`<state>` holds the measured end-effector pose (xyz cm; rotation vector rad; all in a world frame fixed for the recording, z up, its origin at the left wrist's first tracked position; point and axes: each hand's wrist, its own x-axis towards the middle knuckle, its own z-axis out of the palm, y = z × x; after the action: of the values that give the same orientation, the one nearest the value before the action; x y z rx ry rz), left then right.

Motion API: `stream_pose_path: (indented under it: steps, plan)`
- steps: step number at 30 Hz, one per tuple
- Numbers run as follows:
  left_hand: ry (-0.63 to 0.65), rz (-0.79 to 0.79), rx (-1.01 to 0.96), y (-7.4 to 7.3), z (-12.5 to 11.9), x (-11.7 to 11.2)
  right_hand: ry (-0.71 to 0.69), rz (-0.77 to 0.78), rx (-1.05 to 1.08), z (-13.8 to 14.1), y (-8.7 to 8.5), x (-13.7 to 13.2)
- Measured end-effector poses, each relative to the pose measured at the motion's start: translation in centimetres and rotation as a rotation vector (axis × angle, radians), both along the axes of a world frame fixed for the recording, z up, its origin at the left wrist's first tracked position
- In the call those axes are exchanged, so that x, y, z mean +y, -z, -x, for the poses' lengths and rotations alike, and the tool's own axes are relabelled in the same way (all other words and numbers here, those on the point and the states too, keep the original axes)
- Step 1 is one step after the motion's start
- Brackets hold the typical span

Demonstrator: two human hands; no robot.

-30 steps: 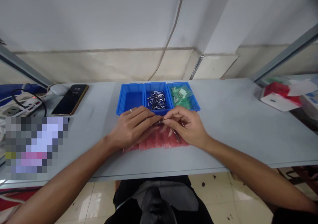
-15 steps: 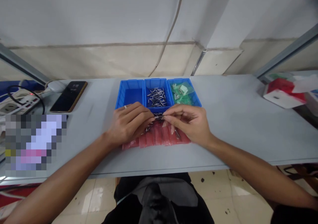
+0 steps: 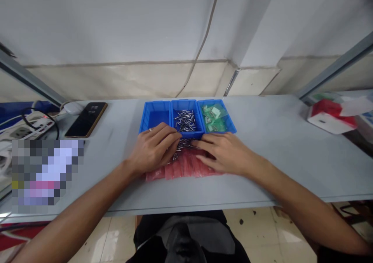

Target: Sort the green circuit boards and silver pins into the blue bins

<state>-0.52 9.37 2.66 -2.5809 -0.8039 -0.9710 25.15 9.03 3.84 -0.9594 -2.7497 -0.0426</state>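
My left hand (image 3: 155,150) lies curled on a stack of red plastic bags (image 3: 186,165), its fingers pressed together at a small heap of metal pins (image 3: 182,145); what it grips is hidden. My right hand (image 3: 224,152) rests flat on the same bags, fingers stretched out toward the heap. Just behind both hands stands a blue three-compartment tray (image 3: 169,115). Its left compartment is bare, the middle one holds several metal pins (image 3: 185,121), and the right one holds green packets (image 3: 214,113).
A dark phone (image 3: 86,119) lies at the left of the grey table (image 3: 276,146), and a white power strip (image 3: 27,125) with cables sits beyond it. A red and white box (image 3: 329,113) sits at the far right. The wall rises close behind the tray.
Both hands were raised with fingertips pinched together over the bags. They have come down; the right hand has flattened onto the red bags and the left curls at the pins.
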Motion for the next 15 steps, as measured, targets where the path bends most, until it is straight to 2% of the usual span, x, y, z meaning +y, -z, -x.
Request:
stream_pose_path:
  steps: [3, 8, 15]
  plan:
    - [0.001, -0.011, 0.010, 0.0, 0.0, 0.0, -0.017, 0.037, -0.026, 0.1, 0.7, -0.2]
    - [0.000, -0.002, -0.019, 0.4, 0.2, 0.2, -0.072, 0.108, 0.145, 0.5, 2.0, 0.1]
    - [-0.007, -0.008, -0.028, 0.3, 0.4, 0.1, -0.067, 0.117, 0.532, 0.7, 1.1, 0.3]
